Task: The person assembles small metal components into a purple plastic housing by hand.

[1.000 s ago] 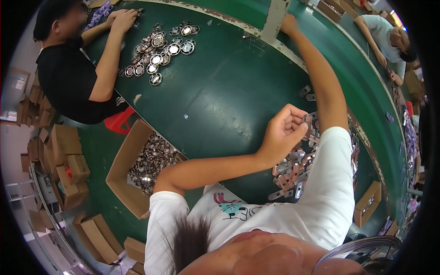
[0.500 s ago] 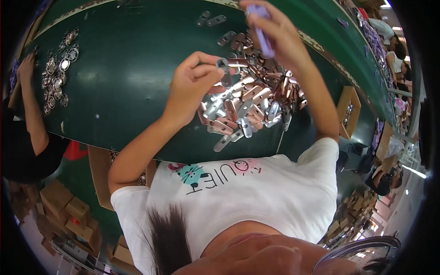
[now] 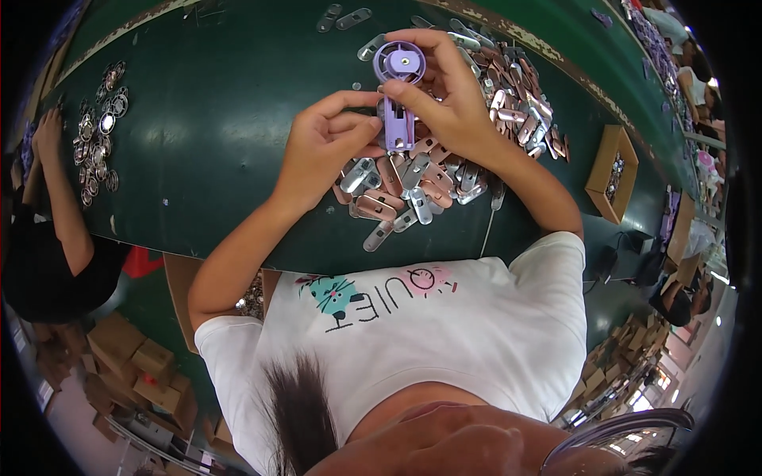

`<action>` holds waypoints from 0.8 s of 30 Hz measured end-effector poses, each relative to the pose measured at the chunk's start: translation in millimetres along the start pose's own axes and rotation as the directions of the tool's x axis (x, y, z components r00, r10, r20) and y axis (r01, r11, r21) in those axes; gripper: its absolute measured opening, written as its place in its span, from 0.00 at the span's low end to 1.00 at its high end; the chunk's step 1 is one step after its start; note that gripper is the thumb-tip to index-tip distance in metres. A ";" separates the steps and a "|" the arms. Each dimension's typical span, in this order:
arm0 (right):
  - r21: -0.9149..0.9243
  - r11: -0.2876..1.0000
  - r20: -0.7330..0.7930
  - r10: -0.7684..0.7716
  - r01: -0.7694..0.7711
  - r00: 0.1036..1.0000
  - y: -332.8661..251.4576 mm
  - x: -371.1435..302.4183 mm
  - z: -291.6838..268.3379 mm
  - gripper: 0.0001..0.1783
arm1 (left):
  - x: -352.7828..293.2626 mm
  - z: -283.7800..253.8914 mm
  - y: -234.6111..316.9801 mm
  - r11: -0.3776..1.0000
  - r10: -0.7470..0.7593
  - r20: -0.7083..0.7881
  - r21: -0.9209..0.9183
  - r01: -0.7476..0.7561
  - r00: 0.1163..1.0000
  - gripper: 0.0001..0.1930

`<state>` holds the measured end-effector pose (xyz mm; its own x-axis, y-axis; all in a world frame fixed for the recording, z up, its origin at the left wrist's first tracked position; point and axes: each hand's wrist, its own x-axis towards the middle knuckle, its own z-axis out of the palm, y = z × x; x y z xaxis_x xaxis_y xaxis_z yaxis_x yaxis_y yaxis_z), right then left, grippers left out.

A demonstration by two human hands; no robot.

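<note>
My right hand (image 3: pixel 460 107) grips a purple plastic part (image 3: pixel 399 131) with a round, ring-shaped head and a slotted straight handle. Its thumb presses where the head meets the handle. Close against the handle's left side, my left hand (image 3: pixel 321 147) is closed in a pinch on an oval metal plate, mostly hidden now behind the fingers and the purple part. Beneath and beyond both hands lies a heap of silver and copper-coloured oval plates (image 3: pixel 375 208) with small cut-outs, spread over the green table (image 3: pixel 230 143).
Left of me, another person's hand (image 3: pixel 49 131) rests near a cluster of shiny round rings (image 3: pixel 95 147). A cardboard box (image 3: pixel 625 178) of small metal parts stands at right. Another box (image 3: pixel 181 289) is by my left elbow. A few loose plates (image 3: pixel 353 19) lie at the far side.
My right hand has brought the purple part left and down to my left hand, turning its round head into view. The plate in my left hand has become mostly hidden.
</note>
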<state>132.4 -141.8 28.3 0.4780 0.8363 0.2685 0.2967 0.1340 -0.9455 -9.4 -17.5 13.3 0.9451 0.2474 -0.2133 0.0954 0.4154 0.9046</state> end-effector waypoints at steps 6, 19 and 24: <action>-0.131 0.991 0.004 -0.015 0.015 1.000 16.6 -0.3 1.3 0.28 | 1.2 -3.2 -2.6 0.995 -0.051 0.044 -0.086 0.055 0.998 0.14; -0.137 0.991 0.047 0.003 0.003 0.999 18.0 -1.3 1.5 0.26 | 1.7 -4.2 -7.3 1.000 0.025 0.031 -0.016 -0.024 0.999 0.13; 0.326 0.910 0.149 0.218 -0.256 0.965 5.5 6.2 -0.6 0.24 | -1.6 5.0 -16.7 0.962 0.274 -0.067 0.000 -0.274 0.959 0.22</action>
<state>137.5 -136.2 24.9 0.4030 0.9149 0.0255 -0.1216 0.0812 -0.9893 -11.0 -29.2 0.4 0.9119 0.4101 0.0180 -0.1676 0.3318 0.9284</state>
